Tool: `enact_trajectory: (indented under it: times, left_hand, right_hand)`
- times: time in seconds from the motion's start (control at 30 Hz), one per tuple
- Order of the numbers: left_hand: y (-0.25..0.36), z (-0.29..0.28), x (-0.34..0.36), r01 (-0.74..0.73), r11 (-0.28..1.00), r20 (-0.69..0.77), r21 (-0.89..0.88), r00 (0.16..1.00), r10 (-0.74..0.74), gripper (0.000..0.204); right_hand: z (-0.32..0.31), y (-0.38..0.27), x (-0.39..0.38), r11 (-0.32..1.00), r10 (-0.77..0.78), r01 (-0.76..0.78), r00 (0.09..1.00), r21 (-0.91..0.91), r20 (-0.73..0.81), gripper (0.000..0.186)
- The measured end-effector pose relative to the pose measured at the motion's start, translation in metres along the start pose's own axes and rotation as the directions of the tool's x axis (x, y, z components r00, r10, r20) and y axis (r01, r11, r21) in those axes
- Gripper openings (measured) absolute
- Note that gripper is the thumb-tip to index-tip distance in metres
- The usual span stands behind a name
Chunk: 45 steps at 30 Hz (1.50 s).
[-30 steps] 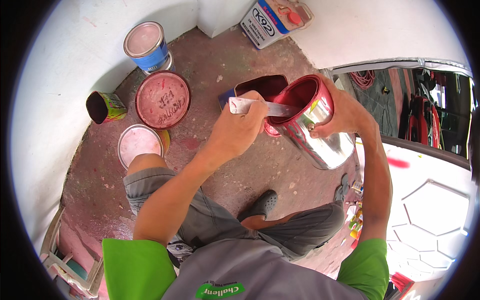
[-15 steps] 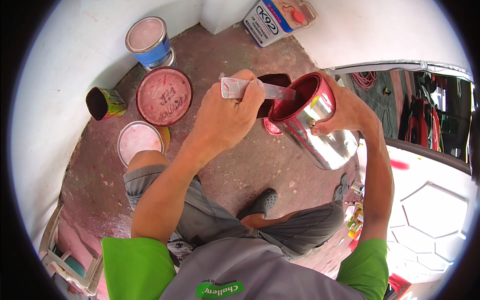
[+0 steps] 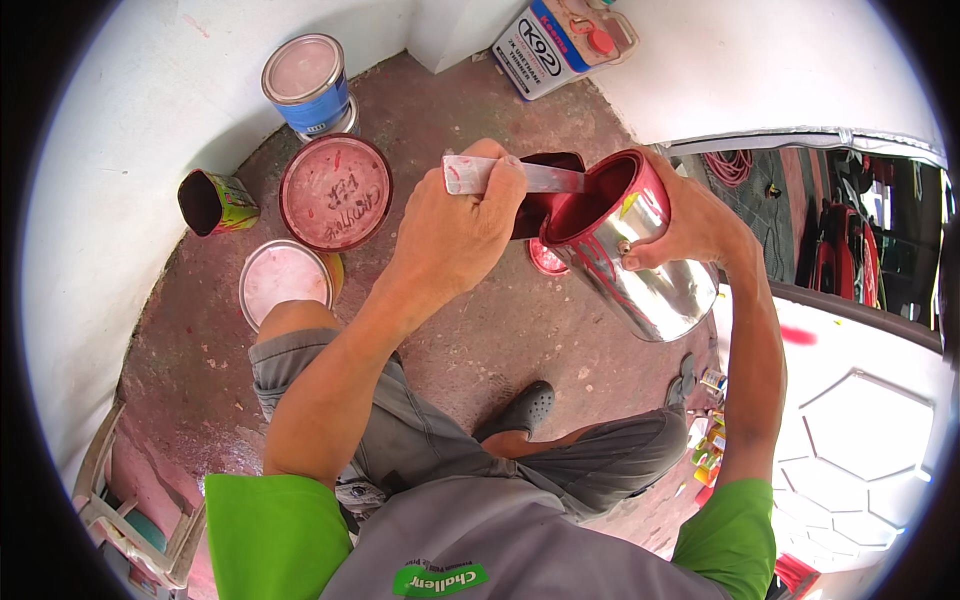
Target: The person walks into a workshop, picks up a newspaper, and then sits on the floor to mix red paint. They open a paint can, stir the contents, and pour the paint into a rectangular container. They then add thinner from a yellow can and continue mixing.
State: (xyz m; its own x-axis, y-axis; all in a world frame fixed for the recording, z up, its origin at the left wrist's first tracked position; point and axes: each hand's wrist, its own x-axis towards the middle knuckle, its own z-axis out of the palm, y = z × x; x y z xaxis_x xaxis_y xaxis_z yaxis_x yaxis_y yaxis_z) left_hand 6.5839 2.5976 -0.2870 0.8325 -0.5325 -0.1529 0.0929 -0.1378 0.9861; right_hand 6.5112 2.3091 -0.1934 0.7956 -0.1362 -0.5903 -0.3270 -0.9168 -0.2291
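Note:
My left hand (image 3: pixel 455 225) is closed round a flat, translucent stirring stick (image 3: pixel 545 178) smeared with red. The stick's far end reaches into the mouth of a silver paint can (image 3: pixel 655 290). My right hand (image 3: pixel 695 215) grips that can from its right side, thumb on the near wall, and holds it tilted with its mouth to the left. Red paint (image 3: pixel 590 205) coats the can's inside and rim, with streaks down its outer wall. Behind the stick is a dark open container (image 3: pixel 530 222), right beside the can's lip; whether my left fingers hold it is hidden.
At left on the floor stand a red-stained lidded can (image 3: pixel 335 195), a pale-lidded can (image 3: pixel 285 283), a blue can (image 3: pixel 305 85) and a cut-open green container (image 3: pixel 215 205). A rectangular jug (image 3: pixel 555 50) stands by the back wall. A small red-painted lid (image 3: pixel 547 258) lies below my hands.
Both hands keep their grips, the can tilted and the stick in its mouth. The stick has shifted slightly left. Floor items appear slightly farther right and lower as the view shifts.

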Motion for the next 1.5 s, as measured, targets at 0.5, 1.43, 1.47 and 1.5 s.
enact_trajectory:
  times: [0.5,1.43,1.47,1.5]
  left_hand:
    - [-0.003,0.001,0.0,-0.021,0.997,-0.031,0.073,0.999,0.023,0.034]
    - [-0.003,0.005,-0.012,0.166,0.97,-0.076,-0.177,0.98,-0.182,0.029]
    - [0.0,0.004,-0.014,0.178,0.971,-0.079,-0.157,0.978,-0.192,0.03]
    - [0.003,0.002,-0.017,0.189,0.972,-0.082,-0.136,0.976,-0.202,0.031]
  right_hand:
    - [-0.002,-0.007,0.0,0.999,0.046,-0.046,0.999,-0.015,0.008,0.14]
    - [0.077,0.051,-0.051,0.944,-0.07,0.193,0.91,0.267,-0.41,0.136]
    - [0.083,0.055,-0.052,0.937,-0.064,0.204,0.898,0.283,-0.435,0.137]
    - [0.09,0.06,-0.053,0.93,-0.058,0.215,0.886,0.297,-0.46,0.137]
